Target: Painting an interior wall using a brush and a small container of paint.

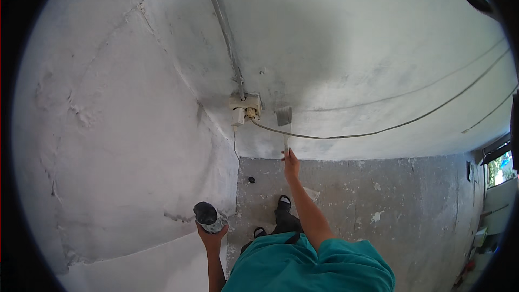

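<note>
My right hand (291,162) grips the handle of a flat paintbrush (283,117). Its wide, grey-looking head is at the pale wall (324,69), low down and just right of a socket box. In my left hand (212,236) is a small round container (211,217) with a dark inside, held near the left wall; what it contains is too dark to tell. The socket box (245,104) holds a white plug-in adapter (238,117) and a second plug (251,112). A grey cable (340,137) leads from that plug to the right, passing across the brush.
Grey conduit (223,24) runs up the wall from the socket box. A small dark round object (251,179) lies on the worn floor (389,202) near the corner, and a pale flat piece (312,194) lies beside my right forearm. Various items stand by the window (501,169) at far right.
</note>
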`<state>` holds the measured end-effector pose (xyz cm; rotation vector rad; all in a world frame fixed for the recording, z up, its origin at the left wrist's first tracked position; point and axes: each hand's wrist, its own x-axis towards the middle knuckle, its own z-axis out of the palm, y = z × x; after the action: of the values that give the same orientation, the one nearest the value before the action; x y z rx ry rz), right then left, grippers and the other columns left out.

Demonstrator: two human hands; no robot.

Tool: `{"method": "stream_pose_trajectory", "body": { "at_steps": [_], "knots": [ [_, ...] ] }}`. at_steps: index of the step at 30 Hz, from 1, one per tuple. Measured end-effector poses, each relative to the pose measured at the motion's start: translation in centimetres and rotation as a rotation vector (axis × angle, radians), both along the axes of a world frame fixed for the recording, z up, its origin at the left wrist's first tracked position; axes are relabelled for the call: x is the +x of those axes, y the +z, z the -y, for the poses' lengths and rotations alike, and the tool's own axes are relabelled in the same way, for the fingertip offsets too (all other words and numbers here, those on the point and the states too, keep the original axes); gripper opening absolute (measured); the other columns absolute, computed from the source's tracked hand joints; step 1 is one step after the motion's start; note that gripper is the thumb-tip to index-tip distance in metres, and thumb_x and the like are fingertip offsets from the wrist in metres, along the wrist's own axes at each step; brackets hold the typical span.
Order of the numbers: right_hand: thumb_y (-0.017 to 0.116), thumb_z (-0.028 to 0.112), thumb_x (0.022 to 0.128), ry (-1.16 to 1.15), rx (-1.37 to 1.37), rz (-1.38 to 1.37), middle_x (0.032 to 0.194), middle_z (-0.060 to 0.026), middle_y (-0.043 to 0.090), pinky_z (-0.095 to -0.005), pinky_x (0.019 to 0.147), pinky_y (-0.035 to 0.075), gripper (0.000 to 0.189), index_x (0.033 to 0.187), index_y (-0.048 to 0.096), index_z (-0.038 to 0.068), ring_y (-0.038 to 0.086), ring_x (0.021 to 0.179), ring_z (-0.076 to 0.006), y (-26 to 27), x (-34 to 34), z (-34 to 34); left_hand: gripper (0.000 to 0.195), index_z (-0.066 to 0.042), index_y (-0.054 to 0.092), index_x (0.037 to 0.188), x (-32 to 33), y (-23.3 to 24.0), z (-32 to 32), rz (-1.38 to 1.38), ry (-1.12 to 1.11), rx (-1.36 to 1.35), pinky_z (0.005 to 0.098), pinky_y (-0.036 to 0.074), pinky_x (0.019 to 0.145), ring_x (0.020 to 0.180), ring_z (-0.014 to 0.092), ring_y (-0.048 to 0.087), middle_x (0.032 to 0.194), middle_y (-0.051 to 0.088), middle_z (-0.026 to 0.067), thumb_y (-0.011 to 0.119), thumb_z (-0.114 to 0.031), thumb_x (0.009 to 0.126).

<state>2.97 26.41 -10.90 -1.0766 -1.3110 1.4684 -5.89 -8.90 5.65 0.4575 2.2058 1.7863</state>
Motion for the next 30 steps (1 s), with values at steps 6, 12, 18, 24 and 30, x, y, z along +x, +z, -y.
{"method": "stream_pose_trajectory", "body": {
  "at_steps": [6,12,18,24,30],
  "knots": [
    [0.053,0.021,0.096,0.086,0.089,-0.106,0.085,-0.0020,0.063,-0.0214,0.062,0.042,0.036,0.123,0.056,-0.003,0.050,0.070,-0.0068,5.1,-4.6,-5.3,0.087,-0.004,0.044,0.126,-1.1,-1.2,-3.2,0.030,-0.010,-0.006,0.0360,0.041,0.093,0.105,0.022,0.053,0.115,0.054,0.0089,0.086,-0.011,0.050],
    [0.063,0.029,0.091,-0.262,0.117,-0.042,0.065,0.0034,0.053,-0.0216,0.052,0.035,0.033,0.086,0.064,-0.004,0.041,0.056,-0.0055,6.5,-7.0,-6.7,0.086,-0.004,0.044,0.124,-1.8,-0.6,-7.3,0.016,-0.080,-0.013,0.0362,0.042,0.092,0.103,0.023,0.055,0.111,0.056,0.0099,0.087,-0.015,0.050],
    [0.069,0.034,0.085,-0.170,-0.057,-0.120,0.060,0.0025,0.052,-0.0215,0.050,0.032,0.041,0.083,0.067,-0.006,0.042,0.058,-0.0044,6.5,-7.8,-5.6,0.085,-0.004,0.044,0.122,-1.7,0.2,-9.0,-0.011,-0.097,-0.012,0.0358,0.043,0.091,0.102,0.022,0.055,0.110,0.057,0.0092,0.088,-0.014,0.050],
    [0.067,0.038,0.086,-0.218,-0.114,-0.018,0.058,0.0037,0.050,-0.0207,0.044,0.030,0.041,0.067,0.063,0.002,0.041,0.050,-0.0028,7.0,-8.1,-3.1,0.084,-0.005,0.044,0.124,-2.0,0.1,-8.4,0.035,-0.064,-0.017,0.0354,0.043,0.091,0.102,0.022,0.055,0.112,0.056,0.0086,0.087,-0.010,0.052],
    [0.070,0.057,0.076,-0.179,-0.414,0.241,0.058,0.0017,0.053,-0.0233,0.040,0.031,0.056,0.072,0.066,0.001,0.042,0.043,-0.0069,1.9,-4.8,-0.8,0.084,-0.005,0.044,0.124,-2.0,0.2,-7.5,0.037,-0.089,0.039,0.0349,0.043,0.091,0.103,0.022,0.055,0.112,0.056,0.0086,0.088,-0.011,0.052]
  ]
}}
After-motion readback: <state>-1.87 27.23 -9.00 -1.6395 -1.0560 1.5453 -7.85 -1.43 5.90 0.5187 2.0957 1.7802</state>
